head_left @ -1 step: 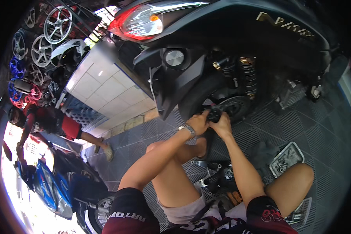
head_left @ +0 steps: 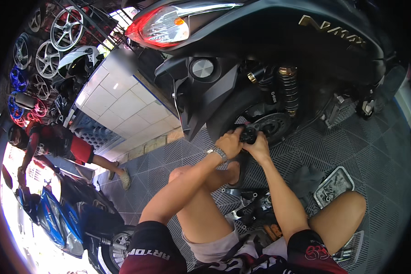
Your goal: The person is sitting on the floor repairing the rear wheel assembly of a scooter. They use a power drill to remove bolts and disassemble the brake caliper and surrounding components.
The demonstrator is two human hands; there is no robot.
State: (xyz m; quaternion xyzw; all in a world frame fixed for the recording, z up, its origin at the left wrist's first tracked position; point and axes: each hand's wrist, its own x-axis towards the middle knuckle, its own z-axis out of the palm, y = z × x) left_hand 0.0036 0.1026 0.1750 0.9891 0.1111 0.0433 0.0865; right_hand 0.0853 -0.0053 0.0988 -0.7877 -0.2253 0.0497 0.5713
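Observation:
My left hand (head_left: 229, 144), with a silver watch at the wrist, and my right hand (head_left: 256, 147) are both closed around a small black part (head_left: 248, 135), probably a brake caliper. It is held at the brake disc (head_left: 275, 126) of the rear wheel (head_left: 219, 122) on a black scooter (head_left: 329, 55). My fingertips are partly hidden by the part. A gold-topped shock absorber (head_left: 287, 91) and a grey round cap (head_left: 202, 68) sit above the wheel.
Metal parts (head_left: 237, 205), a dark cloth (head_left: 301, 178) and a tray (head_left: 324, 196) of small items lie near my legs. At left are another person (head_left: 50, 141), a blue scooter (head_left: 55, 219) and hanging wheels (head_left: 66, 29). A tiled block (head_left: 118, 100) stands behind.
The scene sits very slightly further left and up in the view. My hands and the black part shift a little with it; the grip looks the same.

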